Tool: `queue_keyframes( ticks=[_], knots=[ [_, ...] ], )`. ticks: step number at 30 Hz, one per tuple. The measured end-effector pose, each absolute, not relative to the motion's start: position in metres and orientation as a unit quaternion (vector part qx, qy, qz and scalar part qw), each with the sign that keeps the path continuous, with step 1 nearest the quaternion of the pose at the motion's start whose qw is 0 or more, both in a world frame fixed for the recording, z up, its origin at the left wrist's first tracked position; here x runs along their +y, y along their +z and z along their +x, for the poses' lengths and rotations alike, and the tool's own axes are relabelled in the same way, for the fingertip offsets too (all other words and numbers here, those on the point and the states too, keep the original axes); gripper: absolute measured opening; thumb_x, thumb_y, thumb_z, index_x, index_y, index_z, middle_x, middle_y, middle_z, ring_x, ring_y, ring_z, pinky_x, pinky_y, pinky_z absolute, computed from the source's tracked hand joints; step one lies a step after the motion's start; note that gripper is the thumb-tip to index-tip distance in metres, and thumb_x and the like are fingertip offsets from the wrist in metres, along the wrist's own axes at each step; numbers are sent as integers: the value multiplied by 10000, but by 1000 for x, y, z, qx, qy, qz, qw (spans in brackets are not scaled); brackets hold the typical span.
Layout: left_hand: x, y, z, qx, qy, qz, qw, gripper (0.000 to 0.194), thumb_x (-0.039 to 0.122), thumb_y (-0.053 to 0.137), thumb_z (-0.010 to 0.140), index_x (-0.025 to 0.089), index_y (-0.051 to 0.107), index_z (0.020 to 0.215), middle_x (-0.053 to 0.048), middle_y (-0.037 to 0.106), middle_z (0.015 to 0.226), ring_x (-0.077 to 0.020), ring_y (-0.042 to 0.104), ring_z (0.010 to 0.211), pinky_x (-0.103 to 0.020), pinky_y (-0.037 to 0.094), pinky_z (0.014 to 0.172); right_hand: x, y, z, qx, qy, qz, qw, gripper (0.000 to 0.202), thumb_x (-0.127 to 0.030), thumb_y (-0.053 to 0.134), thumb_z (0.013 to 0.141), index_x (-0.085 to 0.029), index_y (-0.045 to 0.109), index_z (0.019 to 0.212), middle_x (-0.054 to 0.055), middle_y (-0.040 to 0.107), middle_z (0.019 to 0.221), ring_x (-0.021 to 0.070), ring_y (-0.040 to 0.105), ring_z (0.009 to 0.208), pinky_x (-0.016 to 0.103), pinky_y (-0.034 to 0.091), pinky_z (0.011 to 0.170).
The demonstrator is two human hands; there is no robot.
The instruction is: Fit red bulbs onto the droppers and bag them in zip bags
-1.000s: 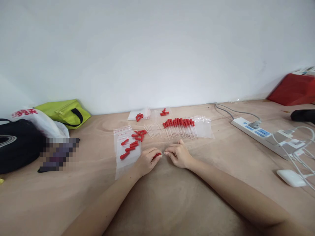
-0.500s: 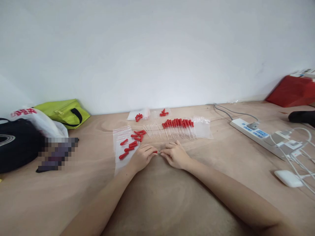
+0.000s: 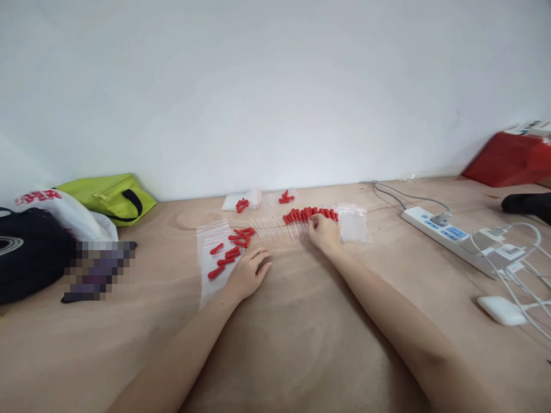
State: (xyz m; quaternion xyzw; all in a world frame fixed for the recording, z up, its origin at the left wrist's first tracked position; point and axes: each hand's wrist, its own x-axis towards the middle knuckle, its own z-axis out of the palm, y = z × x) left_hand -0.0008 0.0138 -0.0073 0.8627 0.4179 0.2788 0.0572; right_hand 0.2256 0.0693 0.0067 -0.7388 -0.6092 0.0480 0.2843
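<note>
My left hand rests on the table with nothing in it, thumb and fingers apart. It lies just right of the zip bags, on which several loose red rubber bulbs are scattered. Farther forward, my right hand is closed at the row of droppers, clear thin tubes with red bulbs on their far ends. Its fingers pinch a dropper among the others; the hand hides most of it. Left of that row lie several bare clear tubes without bulbs.
Small bags with red bulbs lie near the wall, and a clear bag sits right of the row. A power strip with cables and a white charger occupy the right. Bags, including a lime-green one, stand left.
My hands have parted from the red bulb and tube they held together. The right hand moved forward to the dropper row; the left let go and opened, staying nearly in place.
</note>
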Motion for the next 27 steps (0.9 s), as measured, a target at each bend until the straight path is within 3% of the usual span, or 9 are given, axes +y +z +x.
queue_keyframes(
  ticks=[5,14,27],
  knots=[
    [13,-7,-1,425,263,863,71,193,209,463,835,159,587,974,-82,619,1019,-197,575,946,-360,472,829,85,0,216,-587,33,-758,281,215,-260,429,801,-158,586,905,89,655,828,228,566,844,374,242,825],
    [13,-7,1,417,259,870,51,191,202,459,834,161,596,961,-82,622,999,-196,578,923,-356,477,816,84,5,192,-662,-7,-702,264,284,-381,409,819,-199,625,847,82,641,912,232,523,897,384,232,800],
    [11,-8,3,414,247,876,0,151,198,476,818,163,578,924,-82,611,957,-212,556,902,-362,454,798,98,10,147,-655,24,-743,138,262,-95,404,785,-95,647,884,173,650,886,257,560,891,397,234,799]
  ],
)
